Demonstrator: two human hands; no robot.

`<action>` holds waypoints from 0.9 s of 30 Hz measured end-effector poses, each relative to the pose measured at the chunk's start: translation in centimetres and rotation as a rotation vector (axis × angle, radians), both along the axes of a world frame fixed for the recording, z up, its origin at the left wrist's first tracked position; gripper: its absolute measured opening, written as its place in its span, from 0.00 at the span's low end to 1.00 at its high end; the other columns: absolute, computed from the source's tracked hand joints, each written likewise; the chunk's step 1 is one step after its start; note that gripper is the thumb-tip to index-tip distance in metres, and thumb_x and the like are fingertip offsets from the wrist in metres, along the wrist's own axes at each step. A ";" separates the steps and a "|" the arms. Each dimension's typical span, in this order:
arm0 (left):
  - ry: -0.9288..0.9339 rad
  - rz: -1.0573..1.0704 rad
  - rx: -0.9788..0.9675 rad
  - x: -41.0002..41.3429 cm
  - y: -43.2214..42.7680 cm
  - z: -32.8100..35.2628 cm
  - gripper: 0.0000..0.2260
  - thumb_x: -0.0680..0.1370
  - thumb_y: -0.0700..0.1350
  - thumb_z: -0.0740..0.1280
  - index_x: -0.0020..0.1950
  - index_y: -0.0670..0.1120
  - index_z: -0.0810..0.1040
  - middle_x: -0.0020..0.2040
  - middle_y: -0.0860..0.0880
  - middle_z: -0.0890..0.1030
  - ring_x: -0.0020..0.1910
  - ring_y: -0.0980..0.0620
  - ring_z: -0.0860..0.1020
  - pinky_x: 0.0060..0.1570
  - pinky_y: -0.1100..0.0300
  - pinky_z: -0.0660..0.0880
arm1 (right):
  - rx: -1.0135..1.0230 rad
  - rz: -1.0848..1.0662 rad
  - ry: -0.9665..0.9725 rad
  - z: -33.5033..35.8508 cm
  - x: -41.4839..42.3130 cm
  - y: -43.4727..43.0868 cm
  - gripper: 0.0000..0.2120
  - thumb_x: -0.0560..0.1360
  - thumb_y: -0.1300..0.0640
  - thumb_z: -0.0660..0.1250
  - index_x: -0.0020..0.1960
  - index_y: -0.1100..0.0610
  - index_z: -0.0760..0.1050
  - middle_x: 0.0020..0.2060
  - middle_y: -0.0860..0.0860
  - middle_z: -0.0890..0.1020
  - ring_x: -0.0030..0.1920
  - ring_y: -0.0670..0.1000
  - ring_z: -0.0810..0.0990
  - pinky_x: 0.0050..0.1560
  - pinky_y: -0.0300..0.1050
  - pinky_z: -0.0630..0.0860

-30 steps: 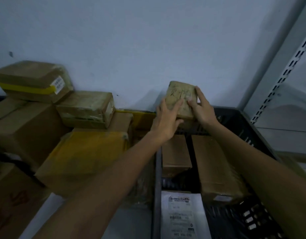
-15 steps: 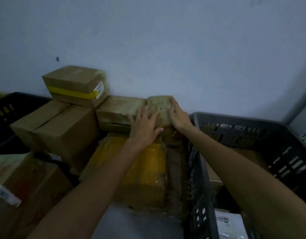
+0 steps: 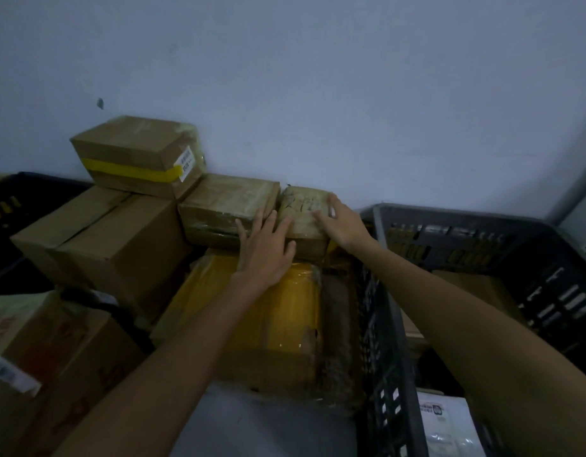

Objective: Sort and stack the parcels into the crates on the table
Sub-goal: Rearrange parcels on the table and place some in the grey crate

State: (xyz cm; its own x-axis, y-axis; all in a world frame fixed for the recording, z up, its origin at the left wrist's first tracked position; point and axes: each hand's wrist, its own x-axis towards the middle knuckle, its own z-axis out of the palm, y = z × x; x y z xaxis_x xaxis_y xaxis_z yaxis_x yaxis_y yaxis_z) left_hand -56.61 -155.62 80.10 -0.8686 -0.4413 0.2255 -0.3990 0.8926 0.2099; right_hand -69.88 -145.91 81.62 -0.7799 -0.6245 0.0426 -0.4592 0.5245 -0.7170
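- The small handwritten parcel [image 3: 303,206] lay flat on top of the stack at the far edge of the tabletop [image 3: 262,423], against the wall [image 3: 318,77] and outside the grey crate [image 3: 377,232].
- The right hand [image 3: 342,222] rested on its right top corner, grip wide, fingers straight and spread.
- The left hand [image 3: 268,249] lay over its near left edge, grip wide, fingers straight, their tips reaching the flat taped parcel [image 3: 225,201] that touched the small one on the left.
- A yellow-wrapped parcel [image 3: 278,311] lay below both, under the left wrist.
- A box with a yellow tape band [image 3: 136,153] sat further left on a large cardboard box [image 3: 100,239].
- The grey crate stood at the right edge, holding brown parcels and a white mailer bag [image 3: 446,423].
- A black crate [image 3: 8,199] showed at the far left corner.
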 end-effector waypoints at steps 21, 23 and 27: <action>0.121 -0.457 0.258 -7.2 20.2 3.7 0.22 0.80 0.46 0.59 0.74 0.48 0.61 0.76 0.46 0.56 0.75 0.47 0.50 0.72 0.52 0.55 | 0.013 -0.161 0.147 0.5 -5.4 18.9 0.33 0.79 0.54 0.62 0.77 0.58 0.49 0.74 0.59 0.61 0.74 0.58 0.60 0.70 0.50 0.60; 0.046 -0.405 0.303 -8.8 21.6 2.7 0.24 0.80 0.48 0.59 0.75 0.47 0.58 0.77 0.44 0.54 0.75 0.45 0.50 0.72 0.51 0.56 | 0.048 -0.164 0.132 -0.5 -6.2 20.8 0.34 0.78 0.53 0.64 0.77 0.59 0.51 0.73 0.60 0.62 0.73 0.57 0.61 0.70 0.48 0.60; -0.125 -0.272 0.482 -10.5 24.3 -0.7 0.28 0.80 0.51 0.59 0.76 0.46 0.52 0.77 0.44 0.50 0.76 0.42 0.49 0.71 0.49 0.58 | 0.157 -0.135 0.088 -3.5 -8.1 22.7 0.36 0.76 0.52 0.66 0.77 0.58 0.51 0.72 0.60 0.64 0.72 0.59 0.64 0.67 0.46 0.63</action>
